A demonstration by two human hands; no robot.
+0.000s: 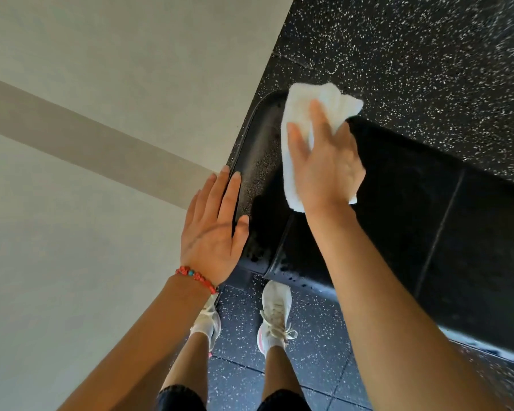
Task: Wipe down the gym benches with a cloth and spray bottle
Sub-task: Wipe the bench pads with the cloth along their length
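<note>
A: Cloth (300, 120), white, folded into a thick pad. It lies flat on the raised black pad of the bench (258, 161), toward the pad's far end, where the vinyl shows a dull grey sheen and some dark specks near the lower edge.

B: Which hand has it?

A: Right hand (324, 170). Fingers straight and spread, palm bearing down on the near half of the cloth. Pressing, not gripping. The far half of the cloth sticks out beyond the fingertips; a corner shows under the heel of the hand.

B: And the left?

A: Left hand (214, 229) lies flat against the pad's left edge, fingers straight and together, thumb just onto the face. It looks like a brace and holds nothing.

B: How should the stroke go, in your view?

A: Keep the palm flat so pressure spreads over the whole fold. Run long overlapping passes along the pad and carry them over the rounded rim. Turn the cloth to a fresh face once it greys. The left hand should hold the pad steady against the push.

B: Spray bottle?

A: Not in view. Cannot say where it stands.

B: Surroundings?

A: Long black seat (428, 218) stretches right, one seam across it. Speckled rubber floor (413, 54) beyond, pale wall (86, 99) to the left with a darker band. White trainers (275, 315) below, red bead bracelet (196, 277) on the left wrist.
</note>
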